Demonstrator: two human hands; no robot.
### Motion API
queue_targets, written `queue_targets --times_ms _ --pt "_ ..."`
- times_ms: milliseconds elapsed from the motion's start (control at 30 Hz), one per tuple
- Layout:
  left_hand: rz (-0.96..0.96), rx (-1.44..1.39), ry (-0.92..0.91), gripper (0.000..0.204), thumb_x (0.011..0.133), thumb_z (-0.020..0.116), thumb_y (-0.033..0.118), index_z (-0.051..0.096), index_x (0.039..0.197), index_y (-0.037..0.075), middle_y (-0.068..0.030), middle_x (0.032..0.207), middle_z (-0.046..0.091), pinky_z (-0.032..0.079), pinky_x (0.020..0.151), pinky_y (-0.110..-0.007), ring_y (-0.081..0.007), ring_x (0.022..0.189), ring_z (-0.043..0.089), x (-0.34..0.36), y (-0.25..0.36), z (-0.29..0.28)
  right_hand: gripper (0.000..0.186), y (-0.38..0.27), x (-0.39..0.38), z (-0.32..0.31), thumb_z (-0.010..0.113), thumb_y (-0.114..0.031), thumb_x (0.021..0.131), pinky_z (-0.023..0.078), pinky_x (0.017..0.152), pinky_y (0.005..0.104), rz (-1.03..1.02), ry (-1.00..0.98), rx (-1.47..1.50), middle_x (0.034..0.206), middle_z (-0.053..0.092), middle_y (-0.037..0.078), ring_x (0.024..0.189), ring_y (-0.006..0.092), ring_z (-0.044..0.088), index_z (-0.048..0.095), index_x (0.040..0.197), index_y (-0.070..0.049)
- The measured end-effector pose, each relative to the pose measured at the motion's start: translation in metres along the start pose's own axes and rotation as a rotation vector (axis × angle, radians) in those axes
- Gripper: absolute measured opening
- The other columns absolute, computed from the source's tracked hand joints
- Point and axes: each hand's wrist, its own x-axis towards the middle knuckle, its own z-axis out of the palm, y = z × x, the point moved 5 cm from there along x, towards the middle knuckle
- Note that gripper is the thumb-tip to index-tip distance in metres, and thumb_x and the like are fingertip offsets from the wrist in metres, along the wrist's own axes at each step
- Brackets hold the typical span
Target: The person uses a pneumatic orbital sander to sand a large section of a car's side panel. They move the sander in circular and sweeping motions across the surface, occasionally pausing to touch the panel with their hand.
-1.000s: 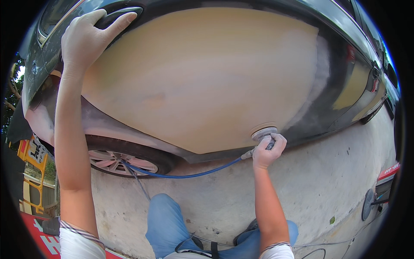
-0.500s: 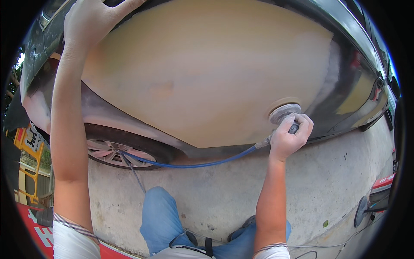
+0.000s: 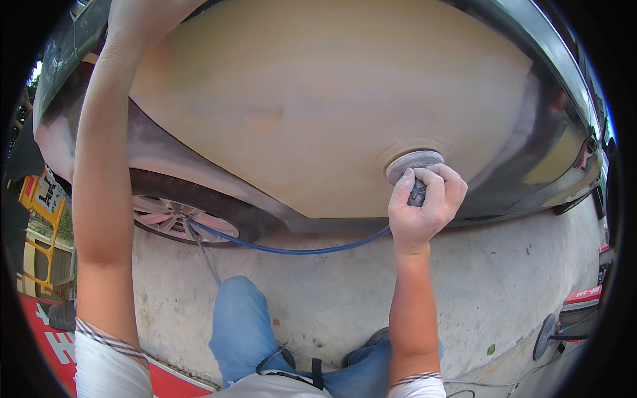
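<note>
- The car body panel [image 3: 318,99], coated in tan filler, fills the upper view.
- A red sign [image 3: 40,345] with white shapes lies at the lower left.
- My right hand [image 3: 424,205] clamps the round sander [image 3: 413,164] flat against the panel's lower edge; a blue hose [image 3: 298,249] trails left.
- My left hand [image 3: 142,16] rests on the panel's top left; finger state cannot be determined.

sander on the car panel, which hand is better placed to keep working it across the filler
Right. The right hand is wrapped around the sander, pad flat against the tan filler patch. The left hand is high on the car body, mostly out of view, apparently bracing there.
</note>
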Motion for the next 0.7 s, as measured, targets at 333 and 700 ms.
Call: queue_targets --times_ms 333,700 --pt "-0.023 0.012 -0.022 0.066 0.082 0.081 0.068 0.078 0.072 0.003 -0.0181 0.067 0.071 0.055 0.065 -0.046 -0.0356 0.066 0.072 0.001 0.002 0.0 0.011 0.129 0.015 -0.041 0.068 -0.009 0.097 0.054 0.092 0.0394 0.759 0.234 0.046 0.106 0.066 0.01 0.099 0.0245 0.065 0.067 0.1 0.001" --pt "-0.021 0.005 -0.021 0.072 0.085 0.078 0.072 0.078 0.075 0.001 -0.0193 0.071 0.072 0.055 0.068 -0.047 -0.0367 0.07 0.073 0.001 0.0 0.0 0.01 0.002 0.006 0.002 0.075 0.001 0.082 0.053 0.085 0.042 0.005 -0.016 -0.019 0.103 0.066 0.01 0.098 0.0303 0.06 0.069 0.088 -0.004"
